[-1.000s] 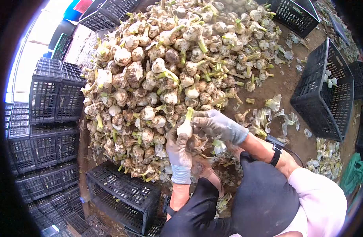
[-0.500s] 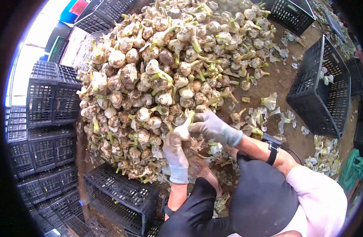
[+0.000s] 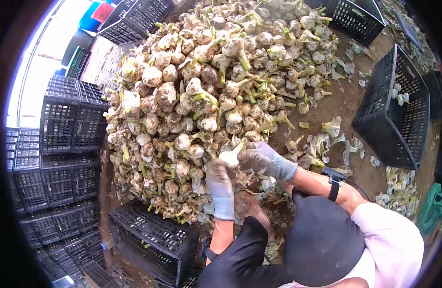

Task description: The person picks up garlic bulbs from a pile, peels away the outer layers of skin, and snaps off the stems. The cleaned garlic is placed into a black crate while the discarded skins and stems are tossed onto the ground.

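A white garlic bulb (image 3: 228,157) with a short green-tipped stem is held just in front of the large heap of soil-stained garlic (image 3: 182,120). My left hand (image 3: 220,181), in a dirty grey-white glove, is closed around the bulb from below. My right hand (image 3: 265,159), gloved the same way, has its fingers bent together against the bulb's right side, by the stem. Its fingertips are partly hidden, so any loose skin between them cannot be made out. Peeled garlic skins (image 3: 317,149) lie on the soil to the right of my hands.
Black plastic crates (image 3: 69,177) are stacked along the left. One open crate (image 3: 153,230) lies near my legs, and another crate (image 3: 399,110) stands at the right with a few pale scraps. More crates (image 3: 355,19) are behind the heap. A green net bag (image 3: 432,206) lies far right.
The bulb has tipped, its stem leaning further right. Both hands keep close to it, and the whole view has shifted slightly.
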The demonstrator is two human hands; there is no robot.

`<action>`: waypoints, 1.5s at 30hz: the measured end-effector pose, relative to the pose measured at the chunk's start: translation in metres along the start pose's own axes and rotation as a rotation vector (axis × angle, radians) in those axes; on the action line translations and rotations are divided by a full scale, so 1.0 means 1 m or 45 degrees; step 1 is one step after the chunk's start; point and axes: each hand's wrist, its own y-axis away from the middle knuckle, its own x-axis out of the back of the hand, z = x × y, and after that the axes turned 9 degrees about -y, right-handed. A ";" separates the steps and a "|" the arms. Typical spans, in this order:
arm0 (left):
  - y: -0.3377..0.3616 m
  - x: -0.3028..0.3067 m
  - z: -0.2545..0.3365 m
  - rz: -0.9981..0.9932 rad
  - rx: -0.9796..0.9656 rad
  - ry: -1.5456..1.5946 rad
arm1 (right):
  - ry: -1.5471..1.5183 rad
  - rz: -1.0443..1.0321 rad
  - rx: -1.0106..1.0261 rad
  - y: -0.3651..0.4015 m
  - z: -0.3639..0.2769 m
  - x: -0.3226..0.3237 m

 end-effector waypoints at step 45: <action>-0.009 0.031 -0.005 -0.647 0.278 1.261 | 1.397 0.142 0.630 0.015 -0.008 0.013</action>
